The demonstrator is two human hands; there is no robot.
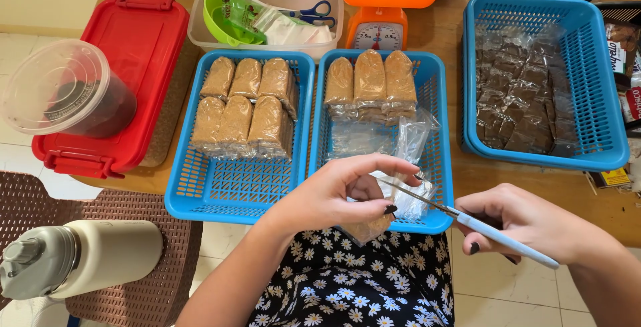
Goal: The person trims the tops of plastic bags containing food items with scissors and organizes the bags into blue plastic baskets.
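Left hand [334, 193] pinches the packet [366, 228]; right hand [527, 223], at three o'clock, grips scissors [481, 228] — blades near fingers, a nick looks possible.

Single head-worn view, steeply down, close above table [467, 173]

Scale [378, 32] behind two baskets [238, 187] (packets [246, 103] inside).

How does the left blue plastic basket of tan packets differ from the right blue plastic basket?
The left blue plastic basket holds light tan packets in neat rows; the right blue plastic basket holds dark brown packets, loosely piled. The left one looks smaller. Both are perforated and rectangular.
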